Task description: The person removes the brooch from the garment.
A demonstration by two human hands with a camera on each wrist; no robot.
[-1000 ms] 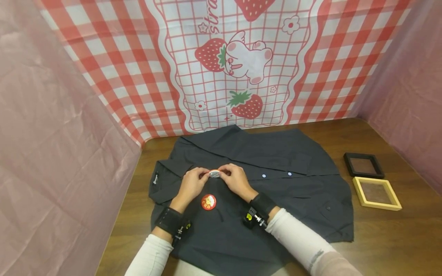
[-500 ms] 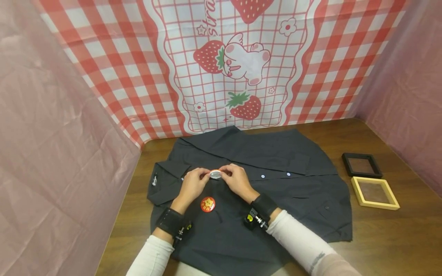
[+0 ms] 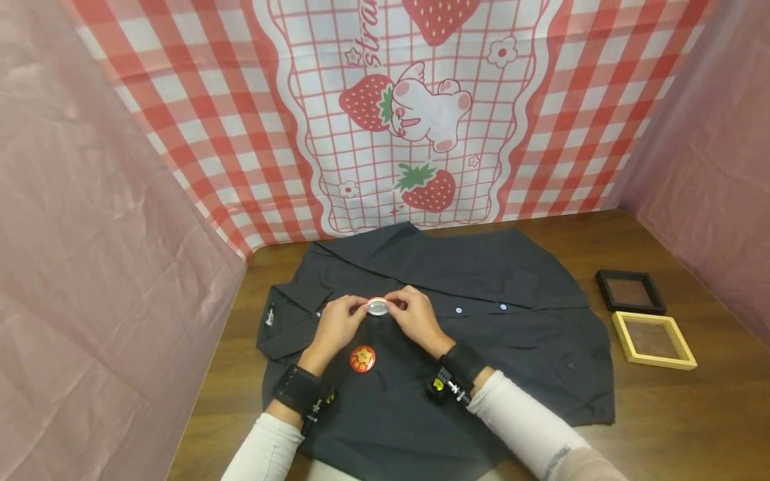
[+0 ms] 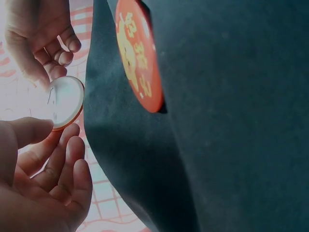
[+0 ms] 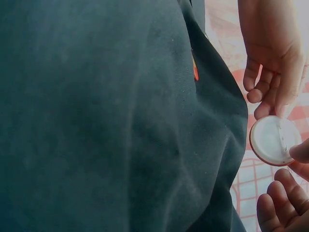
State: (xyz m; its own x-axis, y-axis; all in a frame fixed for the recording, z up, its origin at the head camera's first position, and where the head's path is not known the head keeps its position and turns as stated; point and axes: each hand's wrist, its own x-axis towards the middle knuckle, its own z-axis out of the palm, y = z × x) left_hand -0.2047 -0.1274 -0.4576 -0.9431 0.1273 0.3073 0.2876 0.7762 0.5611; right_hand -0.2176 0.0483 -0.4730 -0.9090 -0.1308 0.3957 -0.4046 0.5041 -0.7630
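Both hands hold a round pin badge (image 3: 377,306) between them, its pale back turned toward the head camera. My left hand (image 3: 339,327) pinches one side of the rim with thumb and fingers, and my right hand (image 3: 416,316) pinches the opposite side. A thin pin shows across the back of the badge (image 4: 67,102) in the left wrist view. Below the hands, a red badge with a yellow star figure (image 3: 363,359) sits on a dark shirt (image 3: 433,374). The shirt is spread over the table, its collar to the left.
On the right of the wooden table (image 3: 656,414) lie a black frame (image 3: 631,309) and a light yellow frame (image 3: 684,339), side by side. A strawberry-print checked cloth (image 3: 240,133) hangs behind, with pink cloth (image 3: 120,267) at the sides.
The held badge has tilted so that more of its pale back faces the head camera. Both hands keep their pinch and stay nearly in place.
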